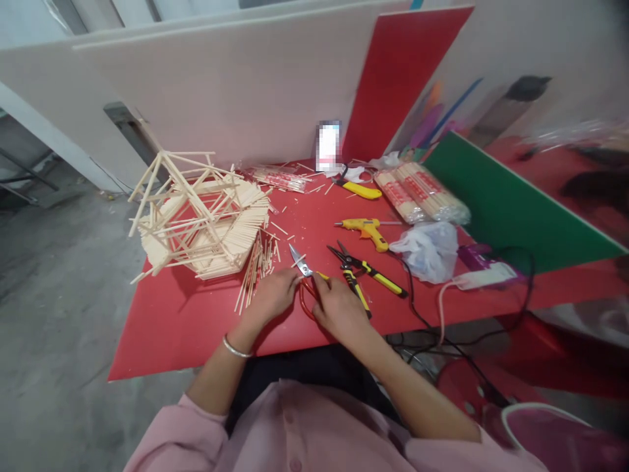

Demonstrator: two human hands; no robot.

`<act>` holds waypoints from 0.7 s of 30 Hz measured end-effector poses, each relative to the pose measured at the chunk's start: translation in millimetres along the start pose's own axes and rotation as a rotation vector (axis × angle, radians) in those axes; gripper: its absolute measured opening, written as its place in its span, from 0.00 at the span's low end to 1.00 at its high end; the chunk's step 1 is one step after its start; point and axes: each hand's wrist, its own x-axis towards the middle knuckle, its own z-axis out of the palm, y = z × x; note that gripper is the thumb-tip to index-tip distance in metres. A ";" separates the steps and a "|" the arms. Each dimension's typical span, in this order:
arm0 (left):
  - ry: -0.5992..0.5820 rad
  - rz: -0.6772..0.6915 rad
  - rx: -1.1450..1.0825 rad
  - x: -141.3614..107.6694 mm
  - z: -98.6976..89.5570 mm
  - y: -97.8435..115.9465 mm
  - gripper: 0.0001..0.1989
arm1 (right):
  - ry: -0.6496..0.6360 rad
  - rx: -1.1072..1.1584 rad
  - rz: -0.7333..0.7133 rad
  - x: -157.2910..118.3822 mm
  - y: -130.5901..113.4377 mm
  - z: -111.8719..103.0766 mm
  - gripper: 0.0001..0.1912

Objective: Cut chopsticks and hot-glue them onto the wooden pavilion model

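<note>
My right hand (340, 307) is wrapped around the red handles of a pair of scissors (303, 267), whose blades point away from me and look slightly apart. Close by on the left, my left hand (274, 292) has its fingers pinched together at the blades, apparently on a thin wooden stick (299, 261); the fingertips are small and partly hidden. Beyond that hand lies a loose pile of thin sticks (253, 272). A model built of wooden sticks (196, 223), with a fanned base and an open frame on top, stands at the table's left.
Right of my hands lie black-and-yellow pliers (386, 280), a yellow glue gun (364, 229) with a cord and a yellow cutter (361, 189). Packed stick bundles (422, 193), a plastic bag (432, 249) and a green board (511, 210) are further right. A phone (328, 145) leans behind.
</note>
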 end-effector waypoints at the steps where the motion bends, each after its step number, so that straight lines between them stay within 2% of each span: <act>1: 0.018 -0.031 -0.021 4.0 2.7 -2.4 0.12 | -0.029 -0.004 0.021 1.9 -0.9 -3.0 0.31; 4: 0.102 -0.097 -0.112 7.1 6.7 -9.9 0.13 | -0.060 0.027 0.052 -1.0 10.2 -11.1 0.35; 7: 0.168 -0.128 -0.351 0.2 5.4 -13.0 0.13 | -0.087 0.258 0.108 -17.9 31.2 -8.9 0.36; 9: 0.222 -0.161 -0.566 -7.4 3.8 -11.1 0.12 | -0.043 0.481 0.141 -31.8 42.5 -2.3 0.35; 11: 0.294 -0.180 -0.709 -16.1 2.4 -6.7 0.12 | 0.061 0.629 0.129 -43.9 47.0 3.8 0.36; 14: 0.358 -0.151 -0.760 -28.6 -0.4 2.6 0.10 | 0.151 0.730 0.013 -53.9 39.9 5.9 0.40; 17: 0.368 -0.115 -0.747 -38.5 -6.0 12.8 0.08 | 0.164 0.720 -0.098 -54.5 25.6 1.7 0.34; 21: 0.402 -0.088 -0.677 -47.5 -13.9 22.6 0.08 | 0.206 0.609 -0.142 -51.0 13.9 -0.8 0.27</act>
